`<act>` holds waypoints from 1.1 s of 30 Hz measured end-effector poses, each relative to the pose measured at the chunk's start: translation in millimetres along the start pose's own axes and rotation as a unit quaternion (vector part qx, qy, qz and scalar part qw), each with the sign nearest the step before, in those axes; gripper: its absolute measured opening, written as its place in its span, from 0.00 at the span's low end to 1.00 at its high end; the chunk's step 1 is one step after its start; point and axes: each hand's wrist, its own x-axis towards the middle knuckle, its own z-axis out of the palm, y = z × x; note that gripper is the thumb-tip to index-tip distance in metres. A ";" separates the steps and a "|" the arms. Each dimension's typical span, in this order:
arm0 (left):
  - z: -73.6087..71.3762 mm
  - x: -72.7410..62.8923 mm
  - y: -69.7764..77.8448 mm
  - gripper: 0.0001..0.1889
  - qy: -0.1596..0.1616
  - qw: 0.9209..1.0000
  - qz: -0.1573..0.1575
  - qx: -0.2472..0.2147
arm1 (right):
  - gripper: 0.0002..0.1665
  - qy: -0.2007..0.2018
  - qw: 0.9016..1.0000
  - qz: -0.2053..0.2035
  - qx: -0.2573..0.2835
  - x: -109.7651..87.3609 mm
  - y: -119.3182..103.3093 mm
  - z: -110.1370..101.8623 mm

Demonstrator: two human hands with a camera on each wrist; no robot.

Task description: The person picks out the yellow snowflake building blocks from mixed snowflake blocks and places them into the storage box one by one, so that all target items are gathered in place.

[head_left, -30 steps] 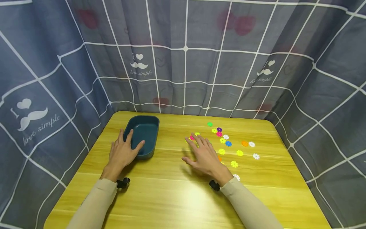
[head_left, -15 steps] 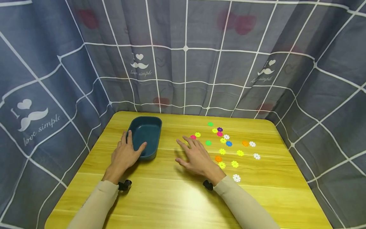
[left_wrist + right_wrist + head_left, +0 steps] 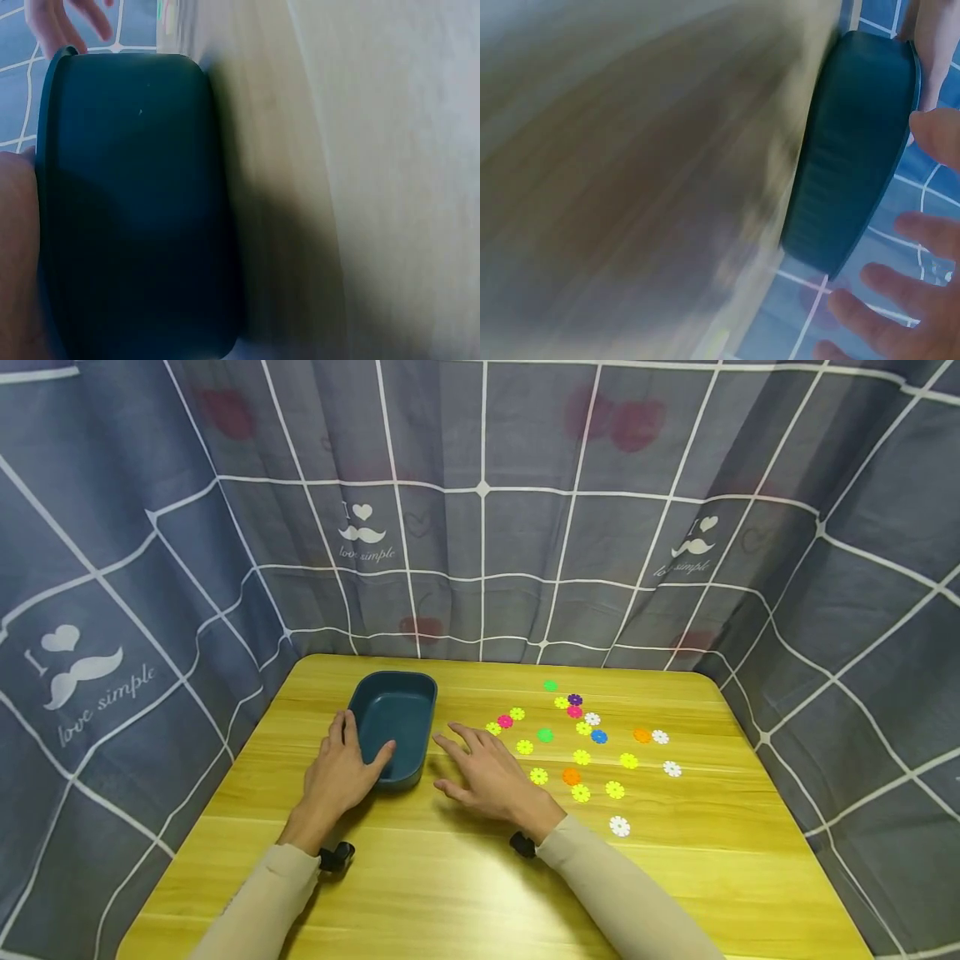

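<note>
In the head view my left hand [image 3: 341, 777] grips the near left corner of a dark teal rectangular box [image 3: 397, 714], fingers along its left rim and thumb over the near rim. My right hand [image 3: 487, 775] is just right of the box, fingers spread, with nothing in it. From the left wrist, the near wall of the box [image 3: 135, 202] fills much of the picture. The right wrist view has the right hand's fingers [image 3: 885, 326] apart, beside the ribbed side of the box [image 3: 855, 150].
Many flower-shaped pieces in yellow, white, orange, green, pink, blue and purple lie scattered on the table's right half, such as a white flower [image 3: 619, 826] and a green flower [image 3: 545, 736]. A checked curtain [image 3: 525, 527] encloses the wooden table [image 3: 450, 893].
The box has slid right and slightly nearer together with my left hand. My right hand has travelled left, from over the flower pieces to beside the box.
</note>
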 end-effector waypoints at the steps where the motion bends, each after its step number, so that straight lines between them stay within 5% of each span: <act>1: 0.6 -0.6 0.9 0.64 0.000 1.000 0.001 0.000 | 0.46 0.001 1.000 -0.003 0.000 1.0 -1.3 0.9; 20: 5.9 -11.2 16.8 0.62 0.004 1.000 0.011 -0.019 | 0.41 -0.008 1.000 -0.015 -0.005 -1.3 -9.1 4.5; 33: 8.8 -22.1 23.6 0.62 -0.001 0.997 0.051 -0.062 | 0.35 0.012 1.000 -0.011 0.006 -19.3 1.8 -2.4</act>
